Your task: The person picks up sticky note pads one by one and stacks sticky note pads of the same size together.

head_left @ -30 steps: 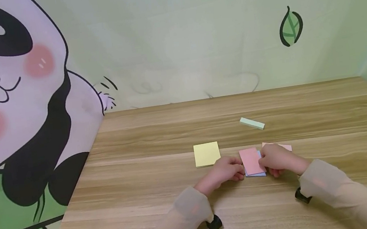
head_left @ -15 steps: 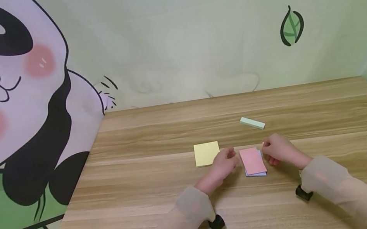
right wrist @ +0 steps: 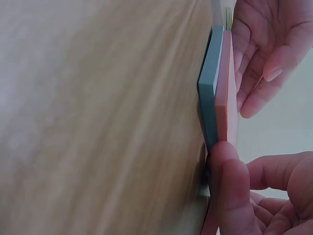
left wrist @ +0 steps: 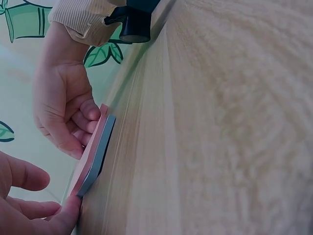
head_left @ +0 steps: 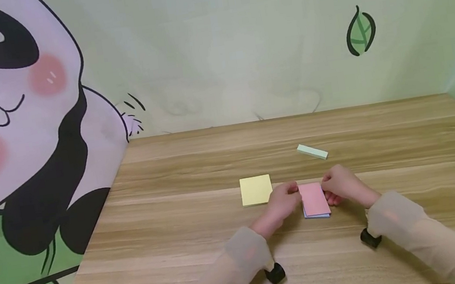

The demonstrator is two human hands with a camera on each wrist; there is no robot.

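Pressing fingertips of left hand (head_left: 281,201), loose and with fingers mostly extended, to left edge of pink pad (head_left: 314,198); touching right edge with bent fingers of right hand (head_left: 344,187), without being able to tell whether pinching or just pressing. Keeping pink pad on top of blue pad (head_left: 317,217), slightly askew, with blue peeking out along bottom and at upper right, all sitting on counter (head_left: 172,247) between both hands. Hiding most of blue pad under pink; covering lower right corner of yellow pad (head_left: 256,190) with left hand. Showing just a pink sliver (right wrist: 211,221) under right hand in right wrist view, too little to identify. Also catching a thin yellow-green edge (right wrist: 228,18) past far end of stack there, hard to make out. Lying farther back, well apart from hands: pale green strip (head_left: 312,152). Cutting off panda drawing (head_left: 20,147) at left border of head view.
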